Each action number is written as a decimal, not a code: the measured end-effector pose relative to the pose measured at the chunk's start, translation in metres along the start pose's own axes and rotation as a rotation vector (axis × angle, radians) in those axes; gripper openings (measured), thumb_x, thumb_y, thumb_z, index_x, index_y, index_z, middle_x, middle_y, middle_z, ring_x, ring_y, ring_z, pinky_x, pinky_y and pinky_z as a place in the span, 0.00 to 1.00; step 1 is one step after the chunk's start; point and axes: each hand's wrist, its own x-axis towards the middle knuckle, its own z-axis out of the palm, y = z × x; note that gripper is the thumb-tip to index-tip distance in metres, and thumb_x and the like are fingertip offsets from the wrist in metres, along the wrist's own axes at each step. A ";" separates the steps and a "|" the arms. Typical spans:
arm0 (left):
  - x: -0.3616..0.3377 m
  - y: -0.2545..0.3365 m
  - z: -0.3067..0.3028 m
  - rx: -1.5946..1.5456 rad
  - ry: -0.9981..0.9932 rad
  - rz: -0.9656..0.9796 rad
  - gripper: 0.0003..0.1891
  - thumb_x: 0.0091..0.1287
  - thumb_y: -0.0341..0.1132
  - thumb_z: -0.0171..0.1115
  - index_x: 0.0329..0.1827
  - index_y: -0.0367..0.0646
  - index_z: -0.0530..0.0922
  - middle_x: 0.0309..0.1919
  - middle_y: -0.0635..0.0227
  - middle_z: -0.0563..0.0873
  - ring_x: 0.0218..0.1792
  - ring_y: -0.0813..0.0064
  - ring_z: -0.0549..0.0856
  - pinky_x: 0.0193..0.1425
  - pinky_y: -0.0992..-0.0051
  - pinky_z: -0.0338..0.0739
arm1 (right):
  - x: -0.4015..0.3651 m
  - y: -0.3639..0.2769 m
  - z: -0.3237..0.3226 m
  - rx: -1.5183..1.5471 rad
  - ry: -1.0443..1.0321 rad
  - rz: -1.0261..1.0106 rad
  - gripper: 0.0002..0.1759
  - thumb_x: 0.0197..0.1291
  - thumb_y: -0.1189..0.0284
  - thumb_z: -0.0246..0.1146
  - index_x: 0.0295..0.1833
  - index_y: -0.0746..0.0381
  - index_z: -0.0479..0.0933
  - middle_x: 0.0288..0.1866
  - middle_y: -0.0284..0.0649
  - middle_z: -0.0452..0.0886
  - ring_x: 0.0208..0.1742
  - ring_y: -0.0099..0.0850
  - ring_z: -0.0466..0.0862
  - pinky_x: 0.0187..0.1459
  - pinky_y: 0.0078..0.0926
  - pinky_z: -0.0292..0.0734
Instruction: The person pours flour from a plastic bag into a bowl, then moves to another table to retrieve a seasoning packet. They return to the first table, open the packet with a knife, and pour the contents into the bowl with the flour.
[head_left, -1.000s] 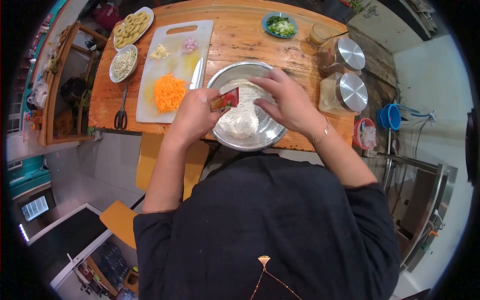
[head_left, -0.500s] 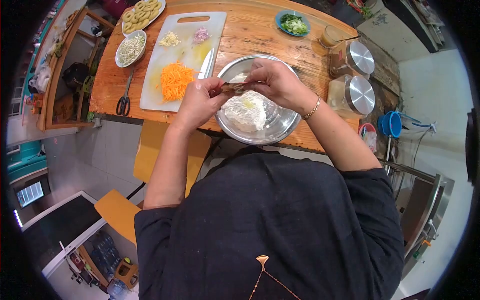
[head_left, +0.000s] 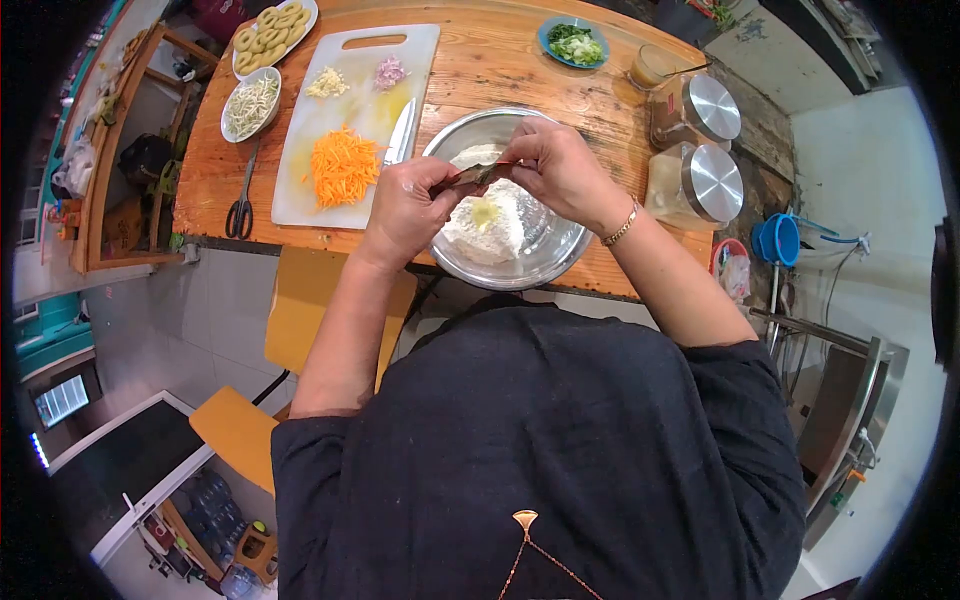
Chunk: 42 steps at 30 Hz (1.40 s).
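A small dark sachet point(head_left: 474, 175) is pinched between my two hands above a metal mixing bowl point(head_left: 560, 262). My left hand point(head_left: 408, 205) grips its left end, and my right hand point(head_left: 553, 170) holds the right end with thumb and fingers. White flour point(head_left: 480, 243) lies in the bowl, with a small pale yellow powder heap point(head_left: 485, 212) on top. Just left of the bowl, a knife point(head_left: 400, 135) rests on the white cutting board point(head_left: 290, 190) beside shredded carrot point(head_left: 343, 168). The sachet's opening is too small to make out.
Chopped garlic point(head_left: 327, 83) and chopped shallot point(head_left: 390, 72) sit on the board. Scissors point(head_left: 241, 210), a bowl of bean sprouts point(head_left: 250, 105) and a plate of pale rings point(head_left: 270, 38) are left. A plate of greens point(head_left: 574, 45), a glass point(head_left: 650, 66) and two jars point(head_left: 696, 185) stand right.
The yellow powder heap on the flour has grown larger. The sachet is still between both hands, which have shifted slightly. The whole view has moved a little.
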 end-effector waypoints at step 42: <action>0.004 0.002 -0.005 -0.009 -0.040 0.048 0.05 0.55 0.20 0.66 0.35 0.35 0.84 0.23 0.64 0.82 0.25 0.80 0.79 0.29 0.76 0.73 | 0.004 0.003 0.006 -0.051 -0.032 0.070 0.06 0.48 0.75 0.70 0.33 0.63 0.83 0.30 0.39 0.76 0.36 0.37 0.79 0.38 0.30 0.73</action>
